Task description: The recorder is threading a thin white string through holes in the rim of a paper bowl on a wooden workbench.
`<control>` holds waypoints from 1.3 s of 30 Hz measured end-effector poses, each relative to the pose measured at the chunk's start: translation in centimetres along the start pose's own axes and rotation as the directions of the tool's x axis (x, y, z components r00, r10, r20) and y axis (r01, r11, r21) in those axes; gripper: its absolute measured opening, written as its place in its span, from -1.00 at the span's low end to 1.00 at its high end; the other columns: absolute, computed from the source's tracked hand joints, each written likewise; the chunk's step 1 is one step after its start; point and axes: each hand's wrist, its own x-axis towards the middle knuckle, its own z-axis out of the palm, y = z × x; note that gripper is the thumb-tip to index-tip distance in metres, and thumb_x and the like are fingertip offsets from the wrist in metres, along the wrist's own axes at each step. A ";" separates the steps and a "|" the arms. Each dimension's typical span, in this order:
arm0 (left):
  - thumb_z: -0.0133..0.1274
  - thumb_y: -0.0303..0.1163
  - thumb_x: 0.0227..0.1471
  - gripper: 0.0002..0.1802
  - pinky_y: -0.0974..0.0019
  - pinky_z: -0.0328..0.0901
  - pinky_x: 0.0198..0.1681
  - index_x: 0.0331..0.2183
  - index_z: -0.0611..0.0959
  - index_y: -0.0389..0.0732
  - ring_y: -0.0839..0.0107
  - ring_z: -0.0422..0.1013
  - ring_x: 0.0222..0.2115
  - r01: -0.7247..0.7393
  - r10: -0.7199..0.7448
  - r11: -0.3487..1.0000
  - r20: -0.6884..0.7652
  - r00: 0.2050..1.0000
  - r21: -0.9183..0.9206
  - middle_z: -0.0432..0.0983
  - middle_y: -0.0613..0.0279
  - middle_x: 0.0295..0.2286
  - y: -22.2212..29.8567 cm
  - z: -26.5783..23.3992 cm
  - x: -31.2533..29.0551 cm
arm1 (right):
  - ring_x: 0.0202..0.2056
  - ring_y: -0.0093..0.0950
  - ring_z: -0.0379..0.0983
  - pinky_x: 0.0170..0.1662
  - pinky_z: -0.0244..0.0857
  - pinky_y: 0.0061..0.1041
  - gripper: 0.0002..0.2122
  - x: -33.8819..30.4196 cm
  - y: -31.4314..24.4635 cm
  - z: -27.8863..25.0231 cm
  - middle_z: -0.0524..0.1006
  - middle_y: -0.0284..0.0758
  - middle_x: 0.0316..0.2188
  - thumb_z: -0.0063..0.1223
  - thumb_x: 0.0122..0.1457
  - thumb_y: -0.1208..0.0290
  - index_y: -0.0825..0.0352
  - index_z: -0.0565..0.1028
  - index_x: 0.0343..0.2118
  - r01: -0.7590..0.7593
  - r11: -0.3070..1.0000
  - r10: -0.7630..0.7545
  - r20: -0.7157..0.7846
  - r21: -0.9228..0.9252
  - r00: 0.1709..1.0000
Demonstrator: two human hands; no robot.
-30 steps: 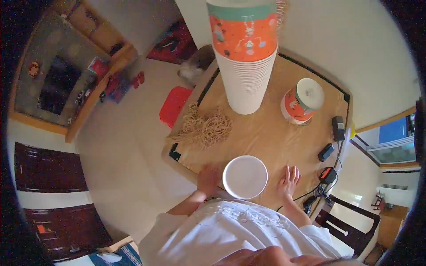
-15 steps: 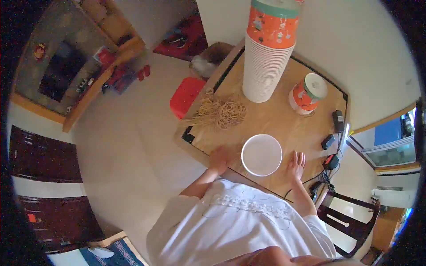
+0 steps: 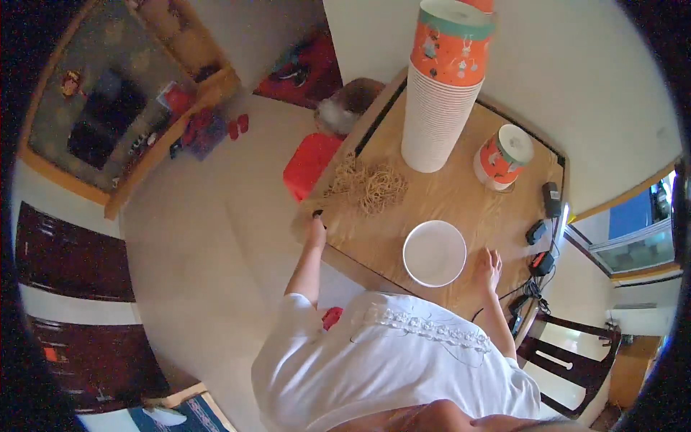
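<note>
White and round, the tub [image 3: 435, 253] sits on the surface [image 3: 468, 201] just beside your right hand [image 3: 491, 269], whose grip looks open. Your left hand [image 3: 314, 230] is at the surface's edge near the tan strands [image 3: 371, 187]; its grip cannot be told. This seems a reaching step; taking strands would need a light pinch.
</note>
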 end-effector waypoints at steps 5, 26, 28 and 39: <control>0.00 -0.23 -0.12 -0.70 0.24 0.27 -0.32 -0.45 0.56 -0.30 0.26 0.41 -0.39 0.058 -0.081 0.996 0.426 0.901 0.065 0.49 0.12 -0.53 4.4 -7.0 2.0 | -0.09 -0.17 0.22 -0.03 0.12 -0.32 -0.67 0.3 0.7 -1.1 0.33 -0.16 -0.15 -0.04 -0.08 0.53 0.26 0.37 -0.16 -0.142 0.951 0.170 -0.078 0.275 0.982; -0.12 -0.27 0.02 -0.78 0.56 -0.12 -0.76 -0.33 0.39 -0.21 0.67 0.03 -0.78 -0.122 0.264 -0.467 -0.270 0.926 -0.876 0.16 0.43 -0.74 16.6 -38.5 7.0 | -0.27 -0.55 0.34 -0.18 0.20 -0.61 -0.87 2.4 -21.7 -19.8 0.42 -0.30 -0.33 -0.22 0.10 0.62 0.43 0.43 -0.36 0.269 0.462 -0.085 -0.260 0.845 0.962; -0.15 -0.12 0.05 -0.62 0.58 -0.09 -0.74 -0.22 0.37 -0.22 0.71 0.01 -0.77 0.095 0.378 -0.289 -0.023 0.926 -0.953 0.13 0.47 -0.76 19.3 -33.3 4.6 | -0.25 -0.54 0.35 -0.16 0.22 -0.59 -0.87 1.1 -23.1 -19.0 0.42 -0.30 -0.32 -0.19 0.10 0.61 0.45 0.39 -0.31 0.139 0.306 -0.124 -0.105 0.942 0.987; -0.33 -0.08 0.13 -0.41 0.59 0.03 -0.56 0.10 0.04 -0.16 0.67 0.09 -0.61 0.282 0.412 0.030 0.269 0.871 -0.959 0.21 0.43 -0.61 21.7 -20.7 -5.7 | -0.30 -0.52 0.39 -0.23 0.29 -0.54 -0.73 -1.1 -24.6 -14.9 0.44 -0.33 -0.35 0.09 -0.01 0.46 0.39 0.39 -0.23 -0.081 0.213 -0.308 0.146 0.974 0.940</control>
